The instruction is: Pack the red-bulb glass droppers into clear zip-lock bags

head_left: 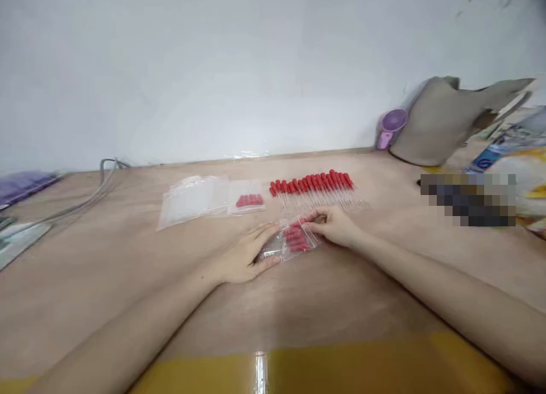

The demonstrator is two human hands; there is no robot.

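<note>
A clear zip bag (279,247) with several red rod-like pieces (297,239) in it lies between my hands. My left hand (247,253) grips its left side, thumb along the near edge and fingers over the far edge. At the bag's upper right, my right hand (335,225) is closed with thumb and forefinger pinched on the bag's edge, next to a red piece. Beyond them lies a row of red-headed pieces with thin pale stems (313,183). Left of that row is a filled clear bag (249,200) with several red pieces, beside a stack of flat clear bags (191,199).
A purple hand fan (392,125) and a grey-brown bag-like object (439,121) stand by the wall at the right. A blurred dark object (473,203) lies nearer. Grey cables (89,199) and a purple item (25,186) lie at the left. Yellow tape (324,365) covers the near edge.
</note>
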